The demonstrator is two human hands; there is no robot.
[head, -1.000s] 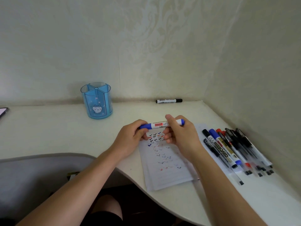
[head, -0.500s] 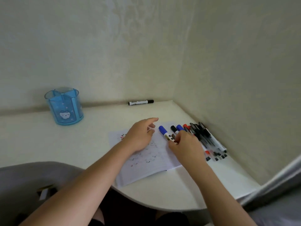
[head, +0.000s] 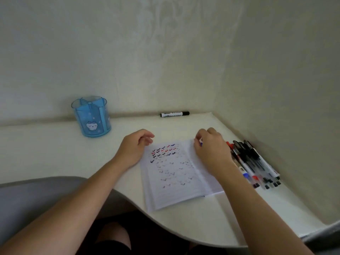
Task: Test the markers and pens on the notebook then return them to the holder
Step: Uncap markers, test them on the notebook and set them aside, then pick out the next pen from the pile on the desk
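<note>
The open notebook (head: 174, 181) lies on the white desk, its left page covered with small colour ticks. My left hand (head: 133, 150) rests at the notebook's left edge, fingers loosely curled, holding nothing. My right hand (head: 211, 150) lies over the top of the right page with its fingers curled round a blue marker (head: 201, 143); only a small blue bit shows by the fingertips. A row of markers and pens (head: 255, 162) lies just right of that hand. The blue divided holder (head: 92, 116) stands at the back left with nothing showing above its rim.
A black-capped whiteboard marker (head: 174, 114) lies alone against the back wall. Walls close the desk (head: 46, 148) at the back and right. Its front edge curves inward near my lap. A grey surface (head: 36, 196) sits at the lower left.
Both hands held the blue marker above the page a second ago. My left hand let go and settled by the notebook. My right hand carried the marker right, beside the row of pens.
</note>
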